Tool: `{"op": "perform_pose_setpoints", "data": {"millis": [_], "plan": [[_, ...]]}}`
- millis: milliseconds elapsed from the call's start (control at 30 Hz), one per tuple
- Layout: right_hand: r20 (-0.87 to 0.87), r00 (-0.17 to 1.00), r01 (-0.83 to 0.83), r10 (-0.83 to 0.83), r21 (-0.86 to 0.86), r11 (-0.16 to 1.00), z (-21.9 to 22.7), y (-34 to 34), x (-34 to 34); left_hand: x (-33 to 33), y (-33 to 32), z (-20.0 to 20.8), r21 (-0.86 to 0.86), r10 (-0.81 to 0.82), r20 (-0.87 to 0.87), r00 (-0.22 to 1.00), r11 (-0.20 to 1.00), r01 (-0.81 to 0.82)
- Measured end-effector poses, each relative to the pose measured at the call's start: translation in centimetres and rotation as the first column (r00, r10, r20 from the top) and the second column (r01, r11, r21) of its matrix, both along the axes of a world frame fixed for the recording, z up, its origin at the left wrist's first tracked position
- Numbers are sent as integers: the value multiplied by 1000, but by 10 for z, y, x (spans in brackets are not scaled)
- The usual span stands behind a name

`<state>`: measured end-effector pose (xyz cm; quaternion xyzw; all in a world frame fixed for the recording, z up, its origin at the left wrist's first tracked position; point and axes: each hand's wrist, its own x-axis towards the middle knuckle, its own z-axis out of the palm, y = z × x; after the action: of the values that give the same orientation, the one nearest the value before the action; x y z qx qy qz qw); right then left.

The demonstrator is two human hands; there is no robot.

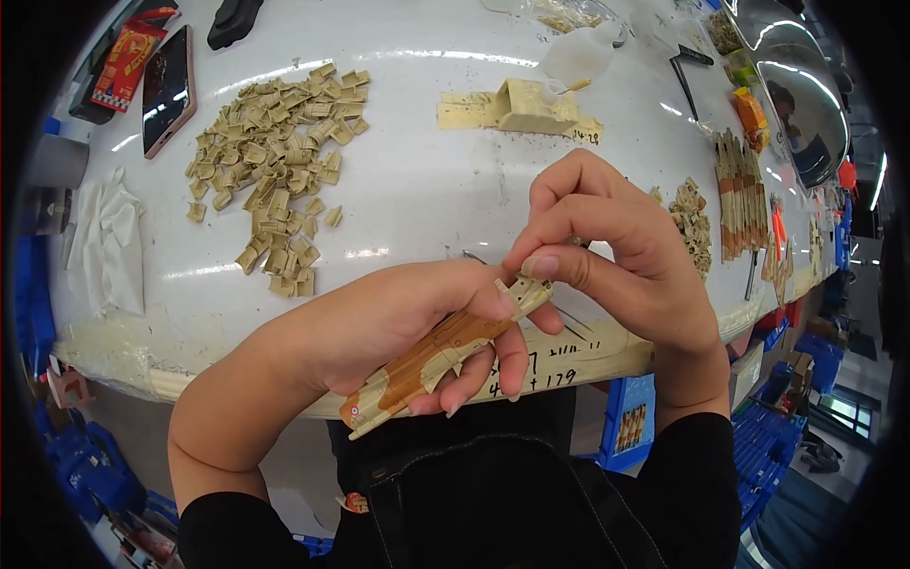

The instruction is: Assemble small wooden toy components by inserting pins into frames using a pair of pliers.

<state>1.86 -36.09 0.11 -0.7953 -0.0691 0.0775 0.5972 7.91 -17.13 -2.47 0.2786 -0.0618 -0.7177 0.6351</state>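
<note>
My left hand (412,308) is closed around a model aircraft fuselage half (409,375) in brown and tan camouflage, with a small round marking at its lower left end. The piece slants up to the right, just above the table's front edge. At its upper right end, my right hand (621,242) pinches with thumb and forefinger. Whatever lies between those fingertips is too small and covered to make out. A thin dark tool (574,327) shows partly behind the hands.
Small tan curved parts (275,161) lie heaped at the left, near a phone (169,95) and a white cloth (106,242). A tan block (536,104) stands at the back. Rightward are another heap (692,223), camouflaged pieces (739,194) and a hex key (684,83).
</note>
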Motion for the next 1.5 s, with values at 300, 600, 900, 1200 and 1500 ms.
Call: {"op": "perform_pose_setpoints", "data": {"millis": [300,600,900,1200,1500], "plan": [[98,995,14,0,-139,990,0,4,-3,0,2,1,52,1,-8,1000,999,-1],[200,980,39,13,-254,966,2,7,-5,-1,0,2,86,9,54,998,996,-14],[163,986,-4,32,-173,985,1,-2,-2,1,1,9,130,-101,118,988,988,86],[128,992,5,16,-160,987,3,3,-3,0,2,9,147,-82,119,990,987,64],[163,984,-34,73,-232,972,2,2,-1,2,2,4,136,-71,101,992,989,57]]}}
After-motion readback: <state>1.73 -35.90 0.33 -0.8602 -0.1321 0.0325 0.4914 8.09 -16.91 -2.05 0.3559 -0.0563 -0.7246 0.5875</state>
